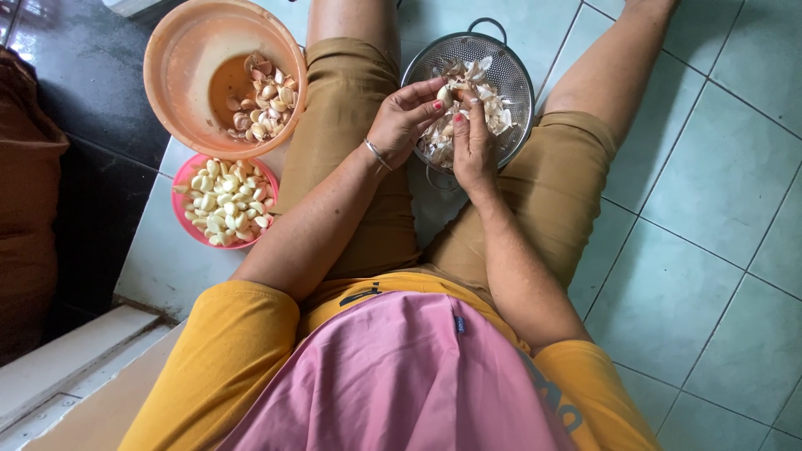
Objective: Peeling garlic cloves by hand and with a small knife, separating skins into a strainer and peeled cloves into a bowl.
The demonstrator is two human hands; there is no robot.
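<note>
I sit on the floor with my legs spread. Both hands meet over a metal colander full of papery garlic skins that stands between my thighs. My left hand, with a thin bracelet at the wrist, and my right hand pinch one garlic clove between their fingertips. An orange plastic bowl beside my left thigh holds unpeeled cloves in a little water. Below it a small pink bowl is heaped with peeled white cloves.
Pale green floor tiles spread to the right. A dark tiled strip and a brown cloth bundle lie at the left. A pale step edge runs along the lower left.
</note>
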